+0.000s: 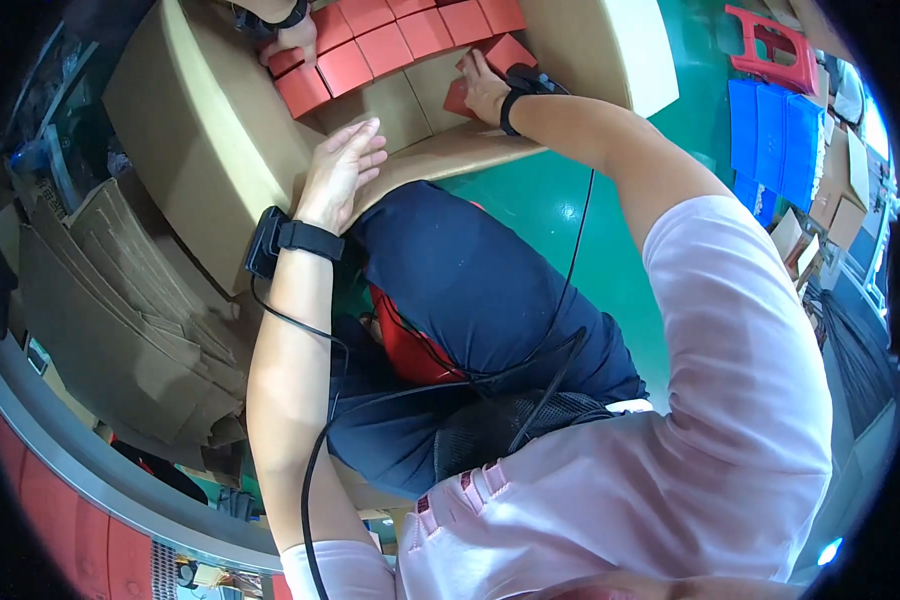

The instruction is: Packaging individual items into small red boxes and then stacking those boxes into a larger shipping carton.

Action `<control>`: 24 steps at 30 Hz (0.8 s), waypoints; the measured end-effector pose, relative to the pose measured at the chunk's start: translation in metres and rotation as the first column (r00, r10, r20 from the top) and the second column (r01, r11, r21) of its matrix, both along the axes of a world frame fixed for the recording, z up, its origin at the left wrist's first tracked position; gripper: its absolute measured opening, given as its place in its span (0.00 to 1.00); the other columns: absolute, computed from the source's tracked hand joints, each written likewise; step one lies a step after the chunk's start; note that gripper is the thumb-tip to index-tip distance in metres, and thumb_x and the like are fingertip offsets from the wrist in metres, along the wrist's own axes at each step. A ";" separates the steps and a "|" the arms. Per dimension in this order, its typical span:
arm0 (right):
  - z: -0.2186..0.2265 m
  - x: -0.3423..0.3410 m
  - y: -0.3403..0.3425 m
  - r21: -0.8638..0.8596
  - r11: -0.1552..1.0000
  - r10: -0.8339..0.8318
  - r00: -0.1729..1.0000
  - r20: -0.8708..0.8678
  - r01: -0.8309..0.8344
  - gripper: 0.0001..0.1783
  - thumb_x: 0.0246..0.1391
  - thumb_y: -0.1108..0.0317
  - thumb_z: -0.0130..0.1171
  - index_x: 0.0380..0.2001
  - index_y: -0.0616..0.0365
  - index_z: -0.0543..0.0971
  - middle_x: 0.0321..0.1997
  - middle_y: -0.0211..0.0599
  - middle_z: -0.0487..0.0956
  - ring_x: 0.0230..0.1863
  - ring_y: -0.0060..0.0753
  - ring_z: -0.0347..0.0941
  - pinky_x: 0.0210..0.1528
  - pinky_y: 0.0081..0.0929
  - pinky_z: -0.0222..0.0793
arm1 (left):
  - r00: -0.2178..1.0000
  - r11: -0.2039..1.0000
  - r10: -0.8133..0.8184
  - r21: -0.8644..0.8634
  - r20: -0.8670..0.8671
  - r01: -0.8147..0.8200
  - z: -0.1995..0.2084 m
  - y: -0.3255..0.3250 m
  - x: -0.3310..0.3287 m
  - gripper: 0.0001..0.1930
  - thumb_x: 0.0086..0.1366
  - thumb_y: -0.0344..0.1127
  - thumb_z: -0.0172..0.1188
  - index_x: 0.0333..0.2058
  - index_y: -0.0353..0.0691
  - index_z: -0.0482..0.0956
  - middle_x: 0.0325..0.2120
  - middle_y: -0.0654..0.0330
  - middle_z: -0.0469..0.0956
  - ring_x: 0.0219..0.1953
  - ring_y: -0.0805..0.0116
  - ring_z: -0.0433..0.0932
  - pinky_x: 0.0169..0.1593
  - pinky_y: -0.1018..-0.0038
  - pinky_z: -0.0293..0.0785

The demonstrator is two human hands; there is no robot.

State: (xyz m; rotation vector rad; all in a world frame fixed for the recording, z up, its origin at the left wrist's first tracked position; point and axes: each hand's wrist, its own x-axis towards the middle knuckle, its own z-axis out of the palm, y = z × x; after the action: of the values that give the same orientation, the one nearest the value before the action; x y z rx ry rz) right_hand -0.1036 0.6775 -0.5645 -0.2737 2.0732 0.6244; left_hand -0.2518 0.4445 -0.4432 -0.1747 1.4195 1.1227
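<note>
In front of me stands a large open cardboard carton point(195, 125) with rows of small red boxes point(383, 48) along its far side. Reaching over the near wall, my right hand point(485, 92) has its fingers bent round a red box point(457, 99) at the carton's right, partly hidden by the hand. Against that hand, a tilted red box point(508, 54) shows behind the fingers. My left hand point(344, 172) is open above the carton's near left corner, palm turned inward, holding nothing. Both my wrists carry black straps.
At the upper left, another person's hand point(292, 42) touches the red boxes. Flattened cardboard sheets point(120, 320) lean at the left. Blue bins point(775, 140) and a red plastic stool point(773, 47) stand at the right. A black cable point(315, 470) runs along my left arm.
</note>
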 end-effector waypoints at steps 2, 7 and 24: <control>-0.012 0.014 0.018 -0.008 1.000 -0.014 1.000 0.001 0.014 0.33 0.60 0.52 0.51 0.64 0.59 0.71 0.70 0.67 0.60 0.72 0.69 0.51 0.69 0.74 0.39 | 1.000 1.000 0.002 0.018 0.010 -0.002 0.002 0.011 0.002 0.31 0.66 0.53 0.63 0.59 0.37 0.72 0.50 0.53 0.77 0.52 0.60 0.76 0.58 0.64 0.69; 0.024 -0.005 0.017 -0.231 0.961 -0.141 0.987 0.070 0.154 0.44 0.47 0.50 0.65 0.64 0.60 0.67 0.65 0.65 0.65 0.63 0.67 0.64 0.69 0.67 0.49 | 0.999 0.999 0.024 0.035 0.037 -0.025 0.007 0.004 0.006 0.36 0.65 0.54 0.63 0.63 0.35 0.65 0.54 0.46 0.73 0.54 0.56 0.76 0.59 0.62 0.69; 0.191 -0.013 0.042 -0.781 -0.245 -0.894 0.179 0.411 0.574 0.39 0.56 0.36 0.57 0.56 0.60 0.76 0.52 0.40 0.79 0.48 0.34 0.78 0.51 0.31 0.73 | 0.774 0.752 0.586 0.197 0.239 -0.630 0.093 -0.018 -0.001 0.28 0.69 0.48 0.59 0.61 0.38 0.68 0.56 0.57 0.76 0.56 0.62 0.76 0.60 0.63 0.72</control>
State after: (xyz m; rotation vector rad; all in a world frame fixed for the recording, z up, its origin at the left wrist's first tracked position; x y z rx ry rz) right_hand -0.1167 0.7192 -0.3739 0.7462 2.1028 -1.4490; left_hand -0.2527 0.4265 -0.3502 -0.5594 1.0624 1.7875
